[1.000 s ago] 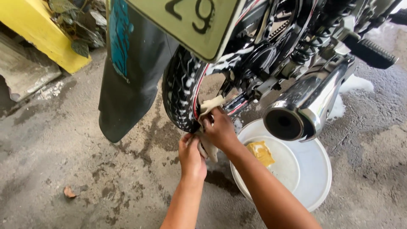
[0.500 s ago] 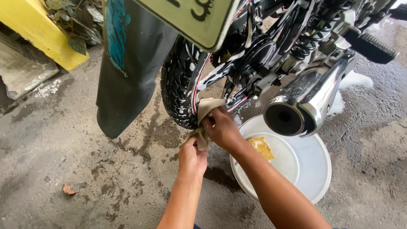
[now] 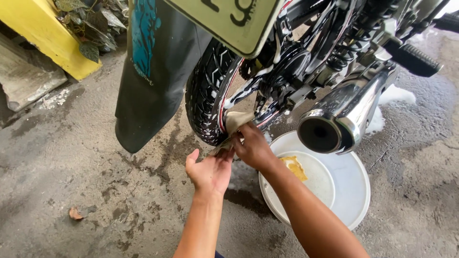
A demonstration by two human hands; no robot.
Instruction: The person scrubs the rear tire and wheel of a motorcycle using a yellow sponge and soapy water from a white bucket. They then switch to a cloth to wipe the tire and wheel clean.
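Observation:
My right hand (image 3: pixel 253 147) grips a beige wet cloth (image 3: pixel 235 121) and presses it against the rim of a motorcycle's soapy rear tyre (image 3: pixel 204 98). Just below the tyre is my left hand (image 3: pixel 209 169), palm up with the fingers spread; its fingertips touch the cloth's hanging end. Soap foam streaks the rim, the chain area and the swingarm. A white plastic bucket (image 3: pixel 351 184) with a yellow sponge (image 3: pixel 294 167) in soapy water stands under my right forearm.
A chrome exhaust pipe (image 3: pixel 344 112) juts out above the bucket. A long black mud flap (image 3: pixel 153 71) and a pale number plate (image 3: pixel 229 19) hang over the wheel. A yellow kerb (image 3: pixel 45 36) with leaves lies at the top left. The concrete floor is wet, with foam at the right.
My left hand has let go of the cloth's lower end and opened palm up. My right hand has stayed on the cloth at the rim.

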